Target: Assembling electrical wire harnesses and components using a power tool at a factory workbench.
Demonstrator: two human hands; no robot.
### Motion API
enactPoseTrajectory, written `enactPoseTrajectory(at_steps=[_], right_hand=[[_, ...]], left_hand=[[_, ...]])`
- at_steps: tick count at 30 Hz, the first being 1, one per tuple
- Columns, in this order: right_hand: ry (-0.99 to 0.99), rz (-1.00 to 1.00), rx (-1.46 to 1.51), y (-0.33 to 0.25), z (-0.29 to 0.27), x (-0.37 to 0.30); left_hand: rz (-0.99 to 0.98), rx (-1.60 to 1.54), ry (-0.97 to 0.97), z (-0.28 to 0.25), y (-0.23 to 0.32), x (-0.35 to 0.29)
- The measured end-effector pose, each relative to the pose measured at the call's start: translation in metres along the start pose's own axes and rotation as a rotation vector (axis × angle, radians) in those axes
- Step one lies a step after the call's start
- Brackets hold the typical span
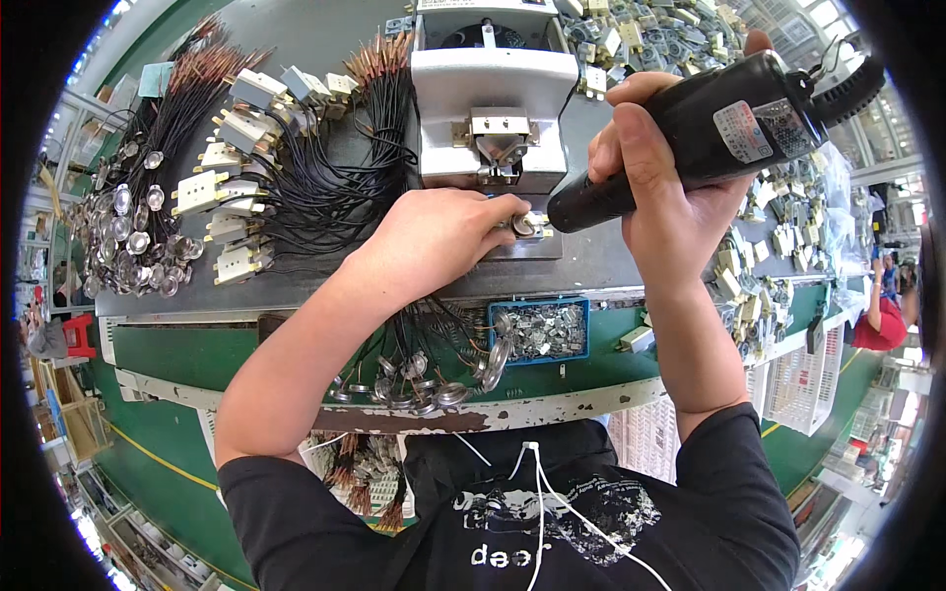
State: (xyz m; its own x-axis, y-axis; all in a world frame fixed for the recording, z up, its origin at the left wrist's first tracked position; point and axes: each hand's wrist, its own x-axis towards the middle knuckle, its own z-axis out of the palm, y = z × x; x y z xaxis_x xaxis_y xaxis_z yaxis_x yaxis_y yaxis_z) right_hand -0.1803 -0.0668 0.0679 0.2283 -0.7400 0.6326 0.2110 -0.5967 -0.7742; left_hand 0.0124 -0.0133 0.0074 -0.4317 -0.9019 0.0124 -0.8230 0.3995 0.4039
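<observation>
My right hand (678, 219) is wrapped round a black electric screwdriver (695, 113), its cord curling away at the upper right. The tool's narrow front end points down and left, close to a small pale part with metal terminals (533, 226). Closed fingers of my left hand (429, 234) pinch this part on a metal block (527, 248). Those fingers partly cover the part, so its exact kind is hard to make out. Right behind it stands a grey bench machine (493, 84) with a metal clamp-like mechanism at its front.
Left on the bench lie black wire bundles with white connector blocks (202, 192), copper wire ends and round metal discs (138, 241). A blue tray (539, 358) of small metal pieces sits near the front edge. Loose switch-like parts (641, 39) pile up behind and to the right.
</observation>
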Motion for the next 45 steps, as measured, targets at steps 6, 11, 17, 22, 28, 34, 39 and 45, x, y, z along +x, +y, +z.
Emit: enactPoseTrajectory(at_steps=[6, 11, 17, 22, 28, 34, 39, 45], right_hand=[[0.026, -0.039, 0.080, 0.004, 0.003, 0.002], [-0.023, -0.053, 0.014, 0.004, 0.007, 0.006], [0.028, -0.063, 0.073, 0.005, 0.008, 0.005], [-0.096, 0.035, 0.008, 0.008, 0.004, 0.010], [0.016, -0.004, 0.140, -0.003, 0.021, 0.004], [-0.055, 0.019, 0.016, 0.010, 0.009, -0.002], [-0.076, 0.053, 0.009, 0.009, 0.009, -0.003], [-0.084, 0.020, -0.071, -0.004, 0.010, 0.009]], left_hand=[[0.000, 0.008, 0.004, 0.001, 0.000, 0.000], [0.022, 0.005, 0.031, 0.003, -0.003, -0.001], [0.009, 0.000, 0.016, 0.001, -0.001, 0.000], [0.024, 0.000, 0.023, 0.002, -0.002, 0.000], [0.051, 0.026, 0.032, 0.002, -0.001, 0.001], [0.058, 0.058, 0.032, 0.000, 0.001, 0.000], [0.061, 0.074, 0.049, 0.004, 0.000, 0.000], [0.062, 0.109, 0.057, 0.002, 0.005, -0.001]])
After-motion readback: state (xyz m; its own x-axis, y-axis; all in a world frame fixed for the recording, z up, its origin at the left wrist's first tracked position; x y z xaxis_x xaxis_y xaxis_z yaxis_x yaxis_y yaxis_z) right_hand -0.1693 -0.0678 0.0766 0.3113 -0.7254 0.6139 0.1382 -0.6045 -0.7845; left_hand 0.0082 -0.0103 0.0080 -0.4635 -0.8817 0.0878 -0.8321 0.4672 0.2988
